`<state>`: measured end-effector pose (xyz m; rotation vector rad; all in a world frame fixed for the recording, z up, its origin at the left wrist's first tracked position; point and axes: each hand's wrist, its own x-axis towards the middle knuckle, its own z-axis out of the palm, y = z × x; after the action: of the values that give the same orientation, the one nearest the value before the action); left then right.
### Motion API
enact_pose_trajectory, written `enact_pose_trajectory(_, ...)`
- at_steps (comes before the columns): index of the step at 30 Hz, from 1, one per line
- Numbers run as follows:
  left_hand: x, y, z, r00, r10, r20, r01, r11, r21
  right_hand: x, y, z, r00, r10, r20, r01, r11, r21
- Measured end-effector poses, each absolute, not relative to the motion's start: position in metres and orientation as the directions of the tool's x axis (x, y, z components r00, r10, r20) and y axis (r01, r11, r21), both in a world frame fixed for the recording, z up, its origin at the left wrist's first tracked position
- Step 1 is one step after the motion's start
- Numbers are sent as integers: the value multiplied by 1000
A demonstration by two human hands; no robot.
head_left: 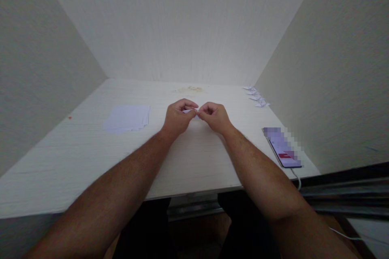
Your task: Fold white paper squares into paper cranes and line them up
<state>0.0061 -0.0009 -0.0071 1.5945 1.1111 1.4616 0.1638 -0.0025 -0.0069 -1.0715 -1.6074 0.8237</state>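
Note:
Over the middle of the white table, my left hand [180, 117] and my right hand [214, 115] meet at the fingertips. Between them is a small piece of folded white paper [189, 111], mostly covered by the fingers. My left hand is closed, with thumb and fingers pinching the paper. The thumb and forefinger of my right hand pinch its right end. How the paper is folded cannot be made out. A stack of white paper sheets [127, 118] lies left of my left hand, its edges slightly uneven.
Several small folded paper figures [257, 98] sit in a row at the back right. A phone [281, 147] with a white cable [298, 179] lies near the right edge. Walls enclose the table [188, 166] on three sides. Brownish marks [191, 89] show near the back wall.

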Motion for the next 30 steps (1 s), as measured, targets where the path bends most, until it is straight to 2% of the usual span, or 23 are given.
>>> enact_pose_trajectory(6,8,-3,-5,-27,923,383,114,-378,919,164,-3,-5,-93,927,365,245,376,-894)
enact_pose_trajectory(19,11,0,-9,-126,925,360,24,-359,933,168,6,-9,-19,974,225,110,226,-968)
enact_pose_trajectory(27,10,-1,-7,-125,933,337,65,-331,941,170,7,-9,-2,983,181,24,181,-983)
enact_pose_trajectory(30,8,-2,-7,-73,943,324,119,-314,942,171,8,-9,-24,979,202,71,203,-977)
